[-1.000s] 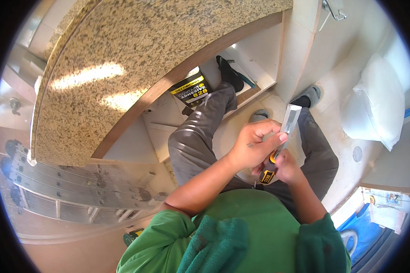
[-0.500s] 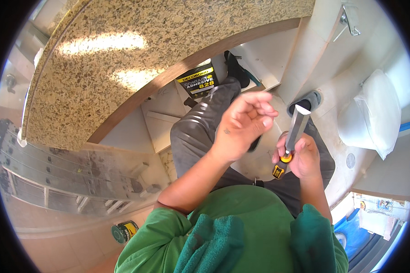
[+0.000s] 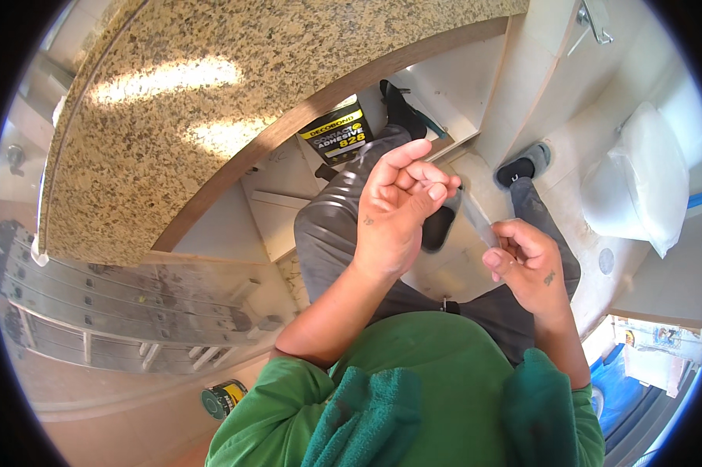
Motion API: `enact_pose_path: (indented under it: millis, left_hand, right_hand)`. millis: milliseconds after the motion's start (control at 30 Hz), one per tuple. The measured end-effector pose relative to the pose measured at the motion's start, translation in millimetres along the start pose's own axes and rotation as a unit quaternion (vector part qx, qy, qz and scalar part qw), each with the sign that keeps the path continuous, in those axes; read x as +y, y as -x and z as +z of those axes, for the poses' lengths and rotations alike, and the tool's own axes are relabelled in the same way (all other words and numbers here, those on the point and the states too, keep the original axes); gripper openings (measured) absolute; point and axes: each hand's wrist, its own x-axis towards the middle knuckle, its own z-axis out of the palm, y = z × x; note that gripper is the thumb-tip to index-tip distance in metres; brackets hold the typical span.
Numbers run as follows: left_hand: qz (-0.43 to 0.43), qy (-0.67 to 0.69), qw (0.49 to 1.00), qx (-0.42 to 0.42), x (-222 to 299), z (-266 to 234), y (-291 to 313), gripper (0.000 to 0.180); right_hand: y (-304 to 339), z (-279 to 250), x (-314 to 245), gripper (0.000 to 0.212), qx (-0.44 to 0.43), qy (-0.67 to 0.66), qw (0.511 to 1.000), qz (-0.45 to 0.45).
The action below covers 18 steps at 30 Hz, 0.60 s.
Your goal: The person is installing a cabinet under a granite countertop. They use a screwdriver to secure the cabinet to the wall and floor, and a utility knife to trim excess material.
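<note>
My right hand [image 3: 528, 265] holds a wood chisel with its fingers closed round it, the handle hidden in the hand. The chisel's flat metal blade [image 3: 478, 214] points up and to the left, seen nearly edge-on and a little blurred. Just left of the blade's tip is my left hand [image 3: 397, 206], palm turned toward the right. Its index finger stretches out, the other fingers curl loosely, and the thumb lies near their tips. Nothing shows in it. Whether a fingertip touches the blade, I cannot tell.
A curved speckled granite counter [image 3: 179, 117] overhangs an open cabinet. Inside stands a black and yellow adhesive tin [image 3: 334, 134]. At the right is a plastic-covered toilet [image 3: 639, 183]. A ladder [image 3: 94, 327] lies at the left, near a small green-lidded can [image 3: 223, 398].
The chisel has turned from showing its broad face to nearly edge-on, tipping leftward, its handle now hidden. My left hand has shifted slightly left, its index finger straighter.
</note>
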Motion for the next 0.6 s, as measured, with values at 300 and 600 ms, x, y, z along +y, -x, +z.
enact_pose_path:
  millis: [300,600]
  left_hand:
    - [0.034,-0.003,0.999,-0.016,-5,-7,3,0.042]
    - [0.051,-0.020,0.998,0.013,-6,0,5,0.039]
  right_hand:
    - [-2,8,-19,0.028,0.020,0.051,0.998,-0.012]
    - [-2,7,-22,0.027,0.018,0.054,0.998,0.003]
